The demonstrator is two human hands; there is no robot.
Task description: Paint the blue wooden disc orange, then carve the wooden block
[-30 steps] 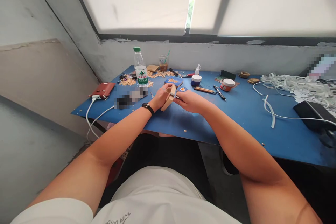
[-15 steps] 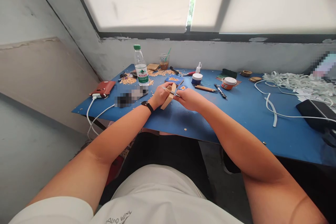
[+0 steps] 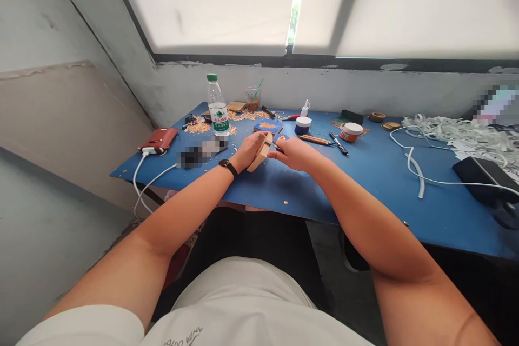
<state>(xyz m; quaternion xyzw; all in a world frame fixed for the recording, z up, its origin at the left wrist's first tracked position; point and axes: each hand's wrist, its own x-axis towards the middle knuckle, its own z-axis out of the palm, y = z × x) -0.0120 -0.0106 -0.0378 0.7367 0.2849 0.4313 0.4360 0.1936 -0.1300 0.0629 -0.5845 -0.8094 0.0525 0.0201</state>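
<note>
My left hand, with a black watch on its wrist, is wrapped round a pale wooden block held tilted over the front of the blue table. Just right of the block, my right hand is closed on a thin-bladed metal tool. Only a short piece of that tool shows at the fingers, so I cannot tell its exact kind. Behind the hands lies a blue pad with an orange patch.
Wood shavings are scattered around a water bottle and a plastic cup. A white-lidded jar, wooden-handled tools, a pen and an orange jar stand or lie rightward. A white cable crosses the right side.
The metal blade lay across the block before; now it hardly shows and sits at the block's right side. The block and left hand have barely moved. The view has tipped slightly.
</note>
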